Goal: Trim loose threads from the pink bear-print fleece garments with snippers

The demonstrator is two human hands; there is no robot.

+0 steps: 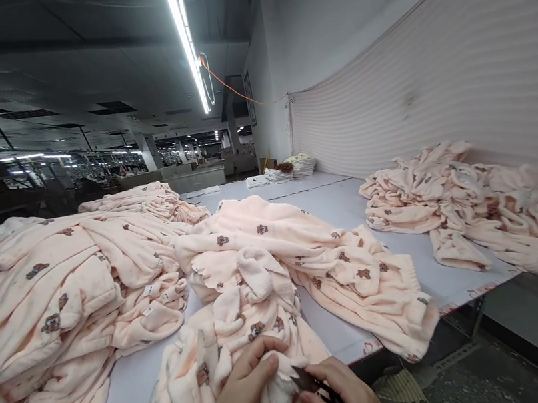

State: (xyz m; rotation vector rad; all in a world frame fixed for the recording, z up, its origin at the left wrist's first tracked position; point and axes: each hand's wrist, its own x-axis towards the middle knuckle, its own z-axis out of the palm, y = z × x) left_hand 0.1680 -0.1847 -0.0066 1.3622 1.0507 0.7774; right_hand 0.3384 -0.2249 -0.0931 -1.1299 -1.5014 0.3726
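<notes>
A pale pink fleece garment (260,277) printed with small brown bears lies spread on the white table (334,202) in front of me. My left hand (240,394) pinches a bunched part of its fabric near the bottom edge of the view. My right hand (341,396) is closed round small black thread snips (316,383), whose tip touches the fabric beside my left fingers.
A tall stack of the same pink garments (51,301) fills the table's left side. A loose heap of pink garments (476,204) lies at the right by a white striped wall covering (433,82). Folded white pieces (289,168) sit at the far end. The table's front edge drops to a dark floor (476,372).
</notes>
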